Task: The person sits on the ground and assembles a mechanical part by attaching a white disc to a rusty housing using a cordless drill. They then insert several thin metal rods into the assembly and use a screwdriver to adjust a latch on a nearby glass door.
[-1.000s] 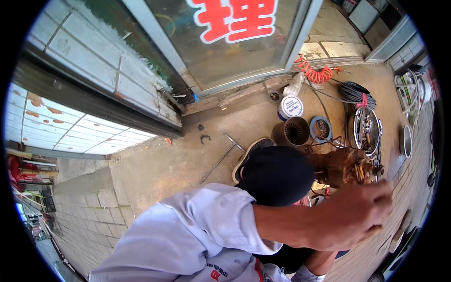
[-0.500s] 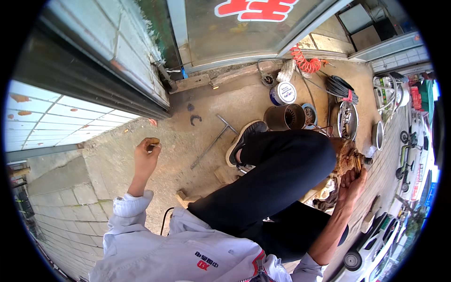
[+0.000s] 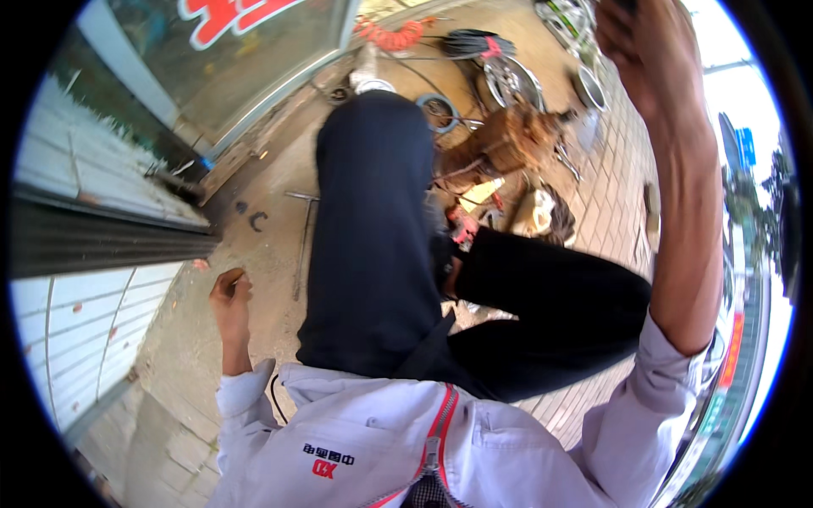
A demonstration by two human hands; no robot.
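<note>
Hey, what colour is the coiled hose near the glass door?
The coiled hose is orange-red; see the head view, near the top.

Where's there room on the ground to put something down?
Bare concrete floor shows between the left hand and the T-shaped tool, below the dark C-shaped piece. There's also free brick paving right of the rusty machine part. It's crowded beyond that part: the blue ring, black hose coil and metal bowl sit close together.

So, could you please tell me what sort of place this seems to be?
Probably the outdoor working area of a small repair shop, judging by the rusty metal assembly, the T-shaped metal tool and the coiled red hose.
</note>
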